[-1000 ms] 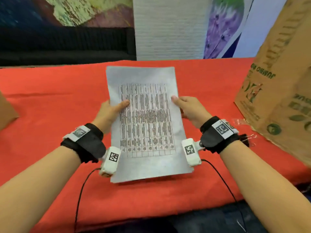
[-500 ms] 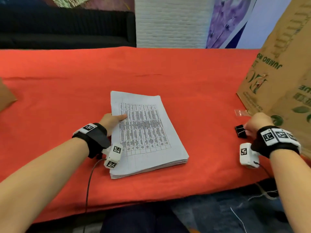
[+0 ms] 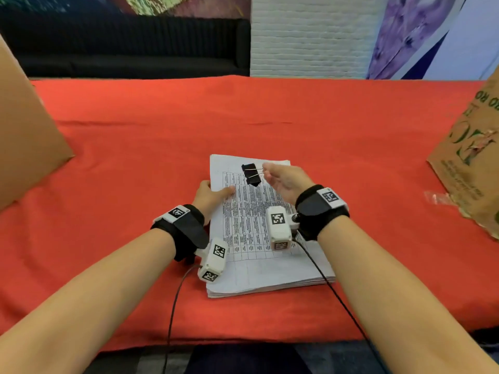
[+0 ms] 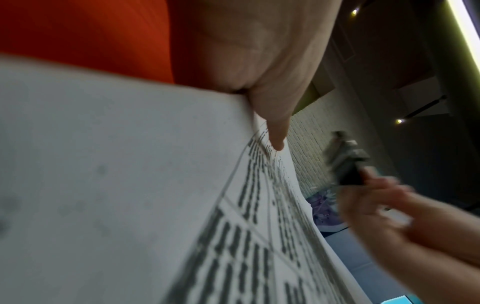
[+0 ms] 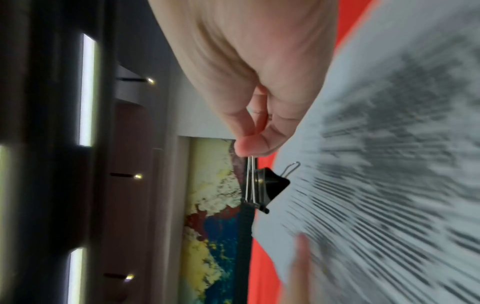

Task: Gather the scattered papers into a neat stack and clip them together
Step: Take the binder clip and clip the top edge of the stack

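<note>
A stack of printed papers (image 3: 256,268) lies squared up on the red tablecloth (image 3: 270,117), seen close in the left wrist view (image 4: 116,185) and right wrist view (image 5: 389,144). My left hand (image 3: 209,197) grips its left edge, thumb (image 4: 275,131) on the top sheet. My right hand (image 3: 283,179) hovers above the stack's far end and pinches the wire handles of a black binder clip (image 3: 251,174), which hangs in the air above the paper (image 5: 267,185). The clip shows blurred at the right of the left wrist view (image 4: 349,164).
A printed brown cardboard box (image 3: 475,157) stands at the right, with a small clear plastic bag (image 3: 438,198) beside it. Another brown cardboard piece (image 3: 24,141) leans at the left. Cables (image 3: 337,292) trail from both wrist cameras over the table's near edge.
The stack, held upright a second ago, was laid flat. My right hand went right to the clip by the box, picked it up and carried it back over the stack's far end.
</note>
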`<state>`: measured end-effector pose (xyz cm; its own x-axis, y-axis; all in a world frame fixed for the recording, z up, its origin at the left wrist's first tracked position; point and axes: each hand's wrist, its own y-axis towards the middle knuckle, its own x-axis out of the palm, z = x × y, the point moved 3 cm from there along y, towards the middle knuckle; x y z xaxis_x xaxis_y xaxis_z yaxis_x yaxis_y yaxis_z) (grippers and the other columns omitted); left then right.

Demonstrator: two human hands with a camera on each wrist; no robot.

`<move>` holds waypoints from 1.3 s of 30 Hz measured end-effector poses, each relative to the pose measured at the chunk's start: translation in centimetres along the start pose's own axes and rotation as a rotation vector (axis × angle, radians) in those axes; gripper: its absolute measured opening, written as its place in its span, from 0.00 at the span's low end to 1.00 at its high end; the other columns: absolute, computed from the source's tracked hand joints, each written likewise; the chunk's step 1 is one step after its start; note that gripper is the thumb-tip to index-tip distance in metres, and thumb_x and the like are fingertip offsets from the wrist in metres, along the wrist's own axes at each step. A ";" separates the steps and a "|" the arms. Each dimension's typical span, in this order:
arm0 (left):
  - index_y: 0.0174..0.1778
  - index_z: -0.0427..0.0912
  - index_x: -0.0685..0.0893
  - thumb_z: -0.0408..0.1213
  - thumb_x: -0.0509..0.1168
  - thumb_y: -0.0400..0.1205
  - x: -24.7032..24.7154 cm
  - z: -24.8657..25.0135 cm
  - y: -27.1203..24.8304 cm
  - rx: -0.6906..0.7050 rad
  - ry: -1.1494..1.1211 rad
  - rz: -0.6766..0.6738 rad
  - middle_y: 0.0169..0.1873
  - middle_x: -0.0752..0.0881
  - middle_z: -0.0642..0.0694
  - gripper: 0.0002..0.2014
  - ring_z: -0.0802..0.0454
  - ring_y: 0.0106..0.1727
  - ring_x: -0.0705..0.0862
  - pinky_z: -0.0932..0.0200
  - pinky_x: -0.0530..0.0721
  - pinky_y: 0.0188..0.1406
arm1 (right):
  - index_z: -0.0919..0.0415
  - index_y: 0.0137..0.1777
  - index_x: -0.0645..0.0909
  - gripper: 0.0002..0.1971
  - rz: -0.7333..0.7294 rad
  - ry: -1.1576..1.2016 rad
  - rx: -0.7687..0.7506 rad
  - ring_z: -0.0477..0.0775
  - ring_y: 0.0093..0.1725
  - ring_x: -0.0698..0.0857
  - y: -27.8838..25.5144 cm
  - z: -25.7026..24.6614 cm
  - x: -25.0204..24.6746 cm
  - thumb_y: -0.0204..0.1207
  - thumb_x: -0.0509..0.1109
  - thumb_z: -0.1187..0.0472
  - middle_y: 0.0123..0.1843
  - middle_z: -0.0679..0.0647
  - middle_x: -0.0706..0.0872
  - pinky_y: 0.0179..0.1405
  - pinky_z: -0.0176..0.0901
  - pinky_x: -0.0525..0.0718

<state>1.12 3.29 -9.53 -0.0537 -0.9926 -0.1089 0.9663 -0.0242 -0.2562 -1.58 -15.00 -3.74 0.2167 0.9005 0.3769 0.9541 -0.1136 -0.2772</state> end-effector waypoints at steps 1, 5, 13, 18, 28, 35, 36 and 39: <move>0.77 0.40 0.63 0.45 0.73 0.76 0.0 0.2 -0.1 0.025 -0.027 0.032 0.67 0.78 0.41 0.36 0.40 0.63 0.83 0.38 0.81 0.64 | 0.72 0.42 0.78 0.05 0.008 0.010 0.022 0.45 0.32 0.75 0.6 1.3 0.2 0.79 0.65 0.75 0.37 0.56 0.77 0.25 0.28 0.81; 0.79 0.52 0.62 0.49 0.62 0.83 0.6 0.9 -0.6 0.235 0.013 0.038 0.75 0.67 0.52 0.29 0.53 0.76 0.68 0.51 0.68 0.75 | 0.67 0.44 0.80 0.04 0.047 0.003 0.039 0.44 0.30 0.75 2.1 4.5 -0.6 0.79 0.70 0.66 0.34 0.53 0.77 0.22 0.27 0.79; 0.43 0.34 0.84 0.39 0.73 0.77 0.9 -0.2 0.6 0.193 0.152 -0.043 0.37 0.82 0.44 0.10 0.53 0.40 0.77 0.64 0.71 0.37 | 0.64 0.44 0.79 0.07 -0.076 -0.167 -0.020 0.46 0.32 0.78 2.2 5.0 -0.1 0.79 0.70 0.61 0.35 0.52 0.79 0.32 0.32 0.84; 0.44 0.33 0.84 0.33 0.72 0.78 0.7 -0.5 0.6 0.190 0.125 -0.051 0.33 0.82 0.45 0.07 0.57 0.34 0.78 0.77 0.76 0.29 | 0.62 0.44 0.80 0.14 0.118 -0.538 -0.025 0.50 0.35 0.79 2.8 4.0 1.8 0.79 0.67 0.50 0.39 0.53 0.79 0.34 0.45 0.87; 0.53 0.29 0.85 0.35 0.71 0.79 0.6 -0.7 0.7 0.190 0.065 -0.059 0.39 0.85 0.43 0.12 0.61 0.34 0.82 0.77 0.80 0.32 | 0.66 0.43 0.74 0.12 0.227 -1.248 -0.170 0.63 0.42 0.81 3.8 1.7 5.2 0.77 0.60 0.56 0.44 0.60 0.81 0.39 0.45 0.77; 0.61 0.32 0.84 0.43 0.69 0.79 0.6 -0.1 0.4 0.143 0.056 -0.063 0.55 0.85 0.45 0.19 0.57 0.53 0.81 0.70 0.73 0.48 | 0.67 0.44 0.76 0.13 0.312 -1.046 -0.132 0.63 0.43 0.78 4.6 1.7 2.2 0.78 0.59 0.57 0.44 0.62 0.79 0.40 0.43 0.71; 0.64 0.34 0.81 0.45 0.68 0.80 0.6 0.2 0.4 0.126 0.076 -0.072 0.60 0.83 0.45 0.21 0.55 0.59 0.78 0.66 0.71 0.55 | 0.69 0.48 0.78 0.15 0.326 -0.993 -0.123 0.63 0.45 0.77 4.7 1.7 1.4 0.80 0.58 0.56 0.46 0.63 0.78 0.42 0.44 0.70; 0.77 0.45 0.67 0.48 0.66 0.81 0.4 1.4 1.4 0.101 0.092 -0.060 0.72 0.71 0.47 0.29 0.50 0.72 0.69 0.58 0.66 0.64 | 0.71 0.50 0.80 0.18 0.343 -0.916 -0.099 0.67 0.55 0.78 4.8 1.8 -0.4 0.83 0.54 0.57 0.56 0.69 0.81 0.47 0.46 0.69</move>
<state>2.81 2.70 -8.56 -0.1309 -0.9740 -0.1851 0.9808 -0.1000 -0.1674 2.54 -15.16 -6.83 0.2810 0.7845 -0.5529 0.8915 -0.4266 -0.1522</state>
